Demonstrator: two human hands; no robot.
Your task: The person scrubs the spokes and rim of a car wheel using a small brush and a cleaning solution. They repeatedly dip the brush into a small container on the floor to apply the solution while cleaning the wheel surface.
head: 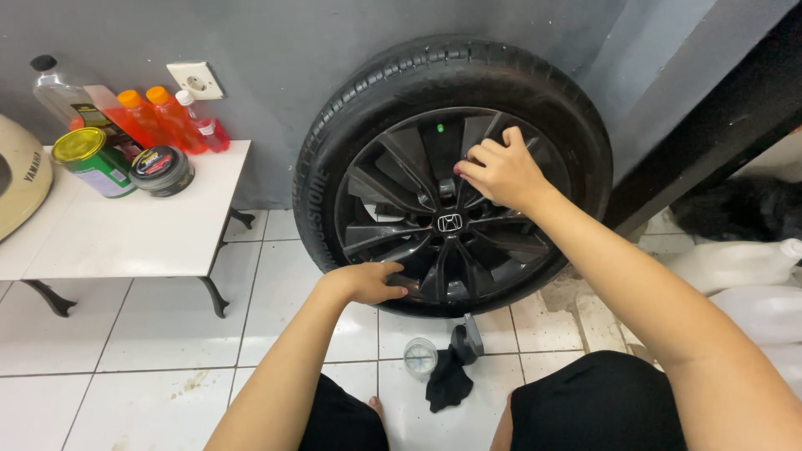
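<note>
Left of the wheel (451, 175), a white table (125, 234) carries a green tin (90, 159), a round black tin (162, 169) and a row of bottles (159, 117) with orange and red liquid against the grey wall (276, 50), under a white socket (194, 80). The wheel itself stands upright on the tiled floor (167, 334), leaning on that wall, its black spoked rim (447, 221) facing the camera. The left hand (368, 282) curls around the rim's lower left edge, fingers folded over it. On the floor just below the wheel lie a small clear jar (419, 357) and a black cloth (449, 377). The right hand (499, 171) is at the upper spokes, above the hub, fingers bent and pinched together on the rim; what they pinch cannot be told. Right of the wheel, translucent white jugs (735, 267) sit on the floor.
</note>
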